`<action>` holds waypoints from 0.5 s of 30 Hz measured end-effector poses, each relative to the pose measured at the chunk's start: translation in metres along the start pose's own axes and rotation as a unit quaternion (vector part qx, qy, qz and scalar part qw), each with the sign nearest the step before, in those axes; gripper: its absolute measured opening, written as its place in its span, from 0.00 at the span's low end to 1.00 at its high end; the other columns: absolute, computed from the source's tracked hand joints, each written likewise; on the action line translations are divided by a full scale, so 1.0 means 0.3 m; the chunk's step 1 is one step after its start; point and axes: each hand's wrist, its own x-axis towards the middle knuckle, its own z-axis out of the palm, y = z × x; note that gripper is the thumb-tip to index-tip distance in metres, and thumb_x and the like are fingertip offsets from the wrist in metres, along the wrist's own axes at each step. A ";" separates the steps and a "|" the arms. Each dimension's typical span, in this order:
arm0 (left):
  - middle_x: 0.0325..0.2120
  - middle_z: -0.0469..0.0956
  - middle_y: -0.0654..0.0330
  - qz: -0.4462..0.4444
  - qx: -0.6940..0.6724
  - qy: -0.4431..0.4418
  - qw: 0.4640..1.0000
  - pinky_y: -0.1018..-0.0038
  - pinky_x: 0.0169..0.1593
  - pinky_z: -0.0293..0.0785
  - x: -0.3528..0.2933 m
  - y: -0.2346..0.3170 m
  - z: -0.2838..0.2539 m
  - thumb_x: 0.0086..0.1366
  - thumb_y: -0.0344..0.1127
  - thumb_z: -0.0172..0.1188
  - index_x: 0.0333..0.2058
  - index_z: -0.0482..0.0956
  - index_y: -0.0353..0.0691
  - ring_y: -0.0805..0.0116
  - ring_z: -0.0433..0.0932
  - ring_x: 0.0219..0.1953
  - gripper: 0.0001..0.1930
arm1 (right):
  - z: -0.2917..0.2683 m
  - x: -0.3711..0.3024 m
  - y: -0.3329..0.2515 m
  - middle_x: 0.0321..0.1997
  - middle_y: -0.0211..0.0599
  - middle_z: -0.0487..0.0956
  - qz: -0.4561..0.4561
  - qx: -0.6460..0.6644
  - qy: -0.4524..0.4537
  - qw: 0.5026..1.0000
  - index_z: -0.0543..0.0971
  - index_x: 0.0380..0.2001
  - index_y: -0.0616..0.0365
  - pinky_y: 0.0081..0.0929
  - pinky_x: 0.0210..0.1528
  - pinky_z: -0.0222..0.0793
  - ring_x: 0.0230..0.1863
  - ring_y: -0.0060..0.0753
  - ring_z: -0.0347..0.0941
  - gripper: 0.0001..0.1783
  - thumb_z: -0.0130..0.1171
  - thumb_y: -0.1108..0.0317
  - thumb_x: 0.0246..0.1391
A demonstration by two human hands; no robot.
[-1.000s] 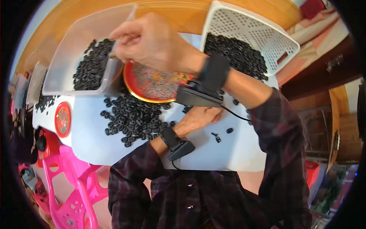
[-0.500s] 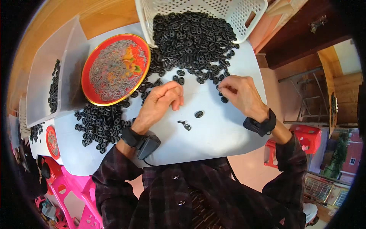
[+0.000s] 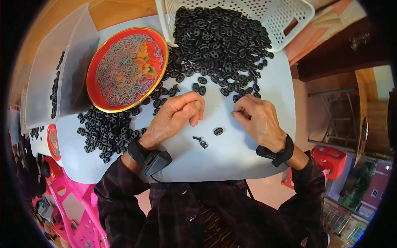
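My left hand [image 3: 175,118] hovers over the left-middle of the white table [image 3: 248,165], its fingers curled in; anything inside them is hidden. To the right, my right hand [image 3: 259,119] pinches thumb and forefinger together at the lower edge of the black pile, and what lies in the pinch is too small to make out. Between the hands lies one black oval piece with two holes [image 3: 218,131]. Left of it rests a small metal part [image 3: 203,143] with a dark peg beside it. Many more black two-hole pieces [image 3: 219,37] are heaped beyond the hands.
A white perforated basket [image 3: 300,16] lies behind the heap. Left stands a red gold-rimmed plate [image 3: 91,82] of small grey pins, with a second black pile [image 3: 109,134] below it and a clear plastic bin [image 3: 41,91] beside it. A pink chair [image 3: 78,198] is lower left.
My right hand has come nearer to me and drawn away from the loose pieces at the pile's edge, its fingertips still pinched. My left hand stays curled, nearly in place. The view has shifted slightly.
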 end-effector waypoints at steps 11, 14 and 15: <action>0.24 0.72 0.61 0.006 0.002 -0.029 1.000 0.77 0.37 0.68 0.008 0.005 0.000 0.70 0.42 0.40 0.30 0.72 0.33 0.75 0.71 0.26 0.19 | 0.092 0.109 -0.048 0.32 0.29 0.76 0.038 0.448 -0.046 0.892 0.75 0.37 0.64 0.15 0.36 0.69 0.32 0.16 0.71 0.08 0.58 0.78 0.52; 0.21 0.74 0.59 -0.024 -0.029 0.000 0.999 0.75 0.38 0.69 0.004 0.009 -0.005 0.70 0.46 0.40 0.27 0.73 0.33 0.73 0.73 0.28 0.23 | 0.091 0.114 -0.088 0.31 0.30 0.77 -0.052 0.360 0.019 0.931 0.76 0.36 0.63 0.18 0.36 0.69 0.31 0.19 0.72 0.09 0.59 0.80 0.49; 0.20 0.74 0.59 -0.058 -0.045 0.015 0.997 0.74 0.39 0.69 0.008 0.016 -0.007 0.70 0.46 0.40 0.26 0.74 0.33 0.72 0.73 0.29 0.23 | 0.091 0.112 -0.098 0.31 0.30 0.77 -0.053 0.359 0.025 0.932 0.76 0.36 0.63 0.18 0.36 0.69 0.31 0.19 0.72 0.09 0.59 0.80 0.49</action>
